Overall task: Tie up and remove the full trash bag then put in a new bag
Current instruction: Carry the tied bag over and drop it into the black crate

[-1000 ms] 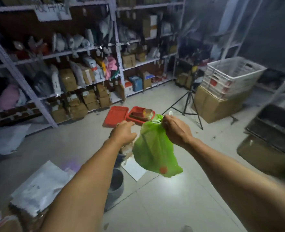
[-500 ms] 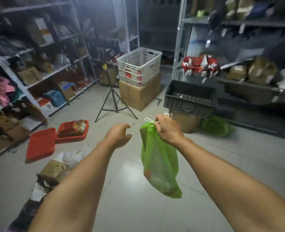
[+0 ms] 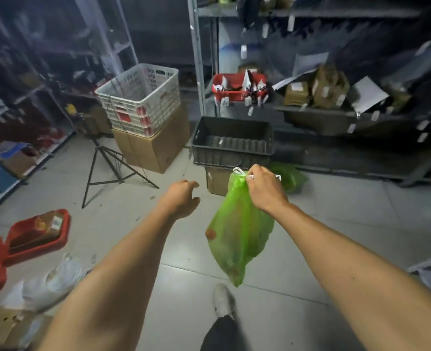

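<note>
My right hand [image 3: 265,190] pinches the tied neck of the full green trash bag [image 3: 237,236], which hangs free above the tiled floor [image 3: 348,224], just over my shoe [image 3: 224,300]. My left hand [image 3: 181,198] is empty, fingers loosely curled, hovering just beside the bag. In the last second I have turned right: the red trays [image 3: 26,239] have slid to the floor's left edge, and a black crate [image 3: 232,145] with another green bag [image 3: 289,177] beside it now sits ahead. I judge the bag is tied and out, being carried to that spot; the fresh bag remains to do. Shelving [image 3: 310,102], a white basket [image 3: 140,97] on a cardboard box [image 3: 156,145] and a tripod [image 3: 108,168] crowd the room.
</note>
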`<state>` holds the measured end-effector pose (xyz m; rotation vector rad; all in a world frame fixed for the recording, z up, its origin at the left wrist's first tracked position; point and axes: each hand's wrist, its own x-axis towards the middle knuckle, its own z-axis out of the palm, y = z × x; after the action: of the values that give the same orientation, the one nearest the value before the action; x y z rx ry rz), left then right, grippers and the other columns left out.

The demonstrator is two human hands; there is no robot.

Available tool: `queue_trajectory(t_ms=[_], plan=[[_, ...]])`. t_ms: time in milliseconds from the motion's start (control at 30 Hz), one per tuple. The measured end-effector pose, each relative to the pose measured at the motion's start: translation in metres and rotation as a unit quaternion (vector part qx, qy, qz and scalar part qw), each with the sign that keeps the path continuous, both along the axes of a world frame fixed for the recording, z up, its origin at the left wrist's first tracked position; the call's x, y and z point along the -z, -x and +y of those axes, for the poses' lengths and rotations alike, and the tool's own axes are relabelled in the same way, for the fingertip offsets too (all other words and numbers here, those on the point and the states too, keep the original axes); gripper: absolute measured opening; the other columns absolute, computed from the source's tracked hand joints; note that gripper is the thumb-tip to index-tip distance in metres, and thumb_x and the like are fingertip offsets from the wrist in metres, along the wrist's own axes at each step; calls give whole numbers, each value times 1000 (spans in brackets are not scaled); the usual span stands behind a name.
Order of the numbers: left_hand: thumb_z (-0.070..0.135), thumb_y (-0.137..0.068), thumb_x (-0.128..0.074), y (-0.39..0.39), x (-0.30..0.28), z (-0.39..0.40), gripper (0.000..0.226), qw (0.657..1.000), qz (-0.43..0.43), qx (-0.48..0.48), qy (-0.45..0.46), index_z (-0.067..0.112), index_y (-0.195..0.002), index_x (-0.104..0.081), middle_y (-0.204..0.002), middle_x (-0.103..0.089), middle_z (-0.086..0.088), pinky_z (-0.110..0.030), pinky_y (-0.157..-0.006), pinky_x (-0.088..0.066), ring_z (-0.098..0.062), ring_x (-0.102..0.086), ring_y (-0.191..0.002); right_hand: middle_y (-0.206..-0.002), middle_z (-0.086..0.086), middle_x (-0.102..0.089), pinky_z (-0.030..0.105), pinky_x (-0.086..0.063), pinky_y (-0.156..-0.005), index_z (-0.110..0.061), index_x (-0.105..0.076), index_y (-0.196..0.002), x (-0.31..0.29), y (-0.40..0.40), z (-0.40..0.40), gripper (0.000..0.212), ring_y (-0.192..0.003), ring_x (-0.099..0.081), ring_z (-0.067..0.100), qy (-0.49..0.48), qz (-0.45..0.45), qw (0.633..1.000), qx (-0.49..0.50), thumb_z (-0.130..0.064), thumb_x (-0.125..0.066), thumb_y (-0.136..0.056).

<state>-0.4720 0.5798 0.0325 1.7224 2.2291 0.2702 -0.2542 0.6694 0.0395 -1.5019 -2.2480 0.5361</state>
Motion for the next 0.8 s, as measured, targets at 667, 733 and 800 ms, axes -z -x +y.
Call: queue_trajectory(t_ms=[667, 733, 800], plan=[[20, -82, -60, 90, 9, 361, 42, 999, 23, 21, 29, 13, -123, -62, -118, -59, -18, -38, -94, -47, -37, -52, -114, -107, 16, -67, 40, -47, -77, -16, -56, -94, 8, 88, 344, 13, -97, -60, 35, 49, 45, 998, 16, -22, -45, -93], [21, -83, -63, 96, 14, 397, 46, 999, 19, 18, 47, 14, -128, -59, -122, -57, -17, -38, -98, -44, -35, -51, -117, -108, 14, -66, 41, -48, -78, -18, -57, -95, 11, 100, 384, 14, -96, -60, 35, 53, 32, 998, -3, -23, -44, -93], [22, -83, -66, 104, 17, 433, 51, 998, 12, 7, 61, 14, -132, -56, -128, -54, -16, -35, -101, -42, -33, -49, -121, -109, 11, -66, 40, -48, -75, -20, -57, -96, 11, 109, 427, 14, -94, -60, 34, 53, 30, 998, -18, -25, -44, -94]])
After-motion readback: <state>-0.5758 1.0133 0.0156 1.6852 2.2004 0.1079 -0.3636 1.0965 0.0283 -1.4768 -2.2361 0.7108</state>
